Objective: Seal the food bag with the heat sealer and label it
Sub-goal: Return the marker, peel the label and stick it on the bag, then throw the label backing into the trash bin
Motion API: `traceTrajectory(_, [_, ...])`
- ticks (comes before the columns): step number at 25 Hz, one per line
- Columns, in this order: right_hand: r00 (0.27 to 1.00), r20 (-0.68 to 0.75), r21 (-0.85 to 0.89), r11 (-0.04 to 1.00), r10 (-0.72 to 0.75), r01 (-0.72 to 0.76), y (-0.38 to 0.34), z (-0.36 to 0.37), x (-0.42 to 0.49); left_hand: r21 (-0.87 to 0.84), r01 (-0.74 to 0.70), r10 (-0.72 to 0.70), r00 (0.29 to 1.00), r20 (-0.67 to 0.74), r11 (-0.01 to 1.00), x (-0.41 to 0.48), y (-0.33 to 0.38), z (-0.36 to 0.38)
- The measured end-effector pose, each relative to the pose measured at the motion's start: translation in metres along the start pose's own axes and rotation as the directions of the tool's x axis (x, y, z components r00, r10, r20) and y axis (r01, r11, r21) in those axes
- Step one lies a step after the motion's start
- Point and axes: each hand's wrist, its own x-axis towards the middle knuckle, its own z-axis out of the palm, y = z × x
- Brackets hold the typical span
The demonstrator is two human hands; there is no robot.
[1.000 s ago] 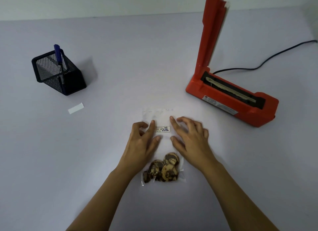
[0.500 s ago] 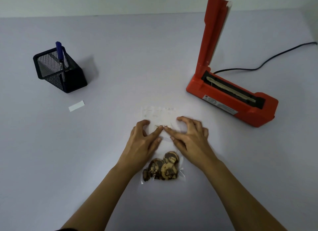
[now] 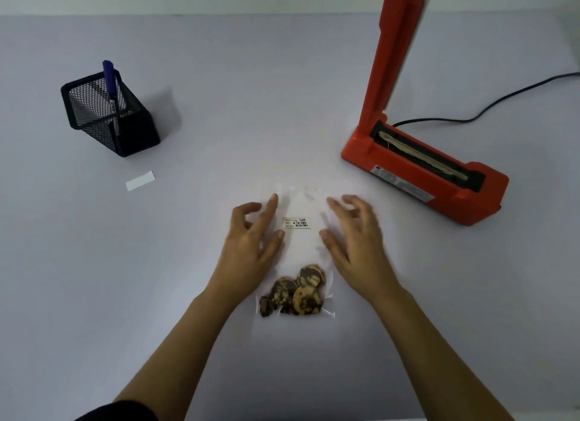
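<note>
Now: fingers (image 3: 270, 207) of left hand (image 3: 251, 244) loose, half-curled, gripping nothing; index lies over left edge of bag (image 3: 298, 254). Right hand (image 3: 354, 244) likewise released, fingers spread, blurred, at bag's right edge; contact unclear. Bag flat on table (image 3: 219, 75) between hands, label (image 3: 296, 223) stuck on upper half, cookies (image 3: 295, 295) bunched at near end. Sealer (image 3: 423, 166) to right, arm raised, cord (image 3: 502, 103) trailing off. Far left: mesh cup (image 3: 131, 138) with pen (image 3: 109, 78), paper strip (image 3: 140, 180) near it.
</note>
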Motion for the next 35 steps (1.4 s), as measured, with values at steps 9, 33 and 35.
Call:
traceTrajectory(9, [0.858, 0.106, 0.283, 0.812, 0.502, -0.510, -0.035, 0.006, -0.088, -0.193, 0.629, -0.639, 0.769, 0.015, 0.753, -0.037, 0.012, -0.022])
traceTrajectory(33, [0.941, -0.053, 0.417, 0.864, 0.334, -0.283, -0.094, 0.012, 0.197, -0.721, 0.552, -0.711, 0.694, 0.118, 0.419, 0.229, -0.052, -0.094])
traceTrajectory(35, [0.941, -0.018, 0.406, 0.863, 0.337, -0.301, -0.087, 0.019, 0.225, -0.676, 0.576, -0.719, 0.688, 0.097, 0.460, 0.252, -0.063, -0.088])
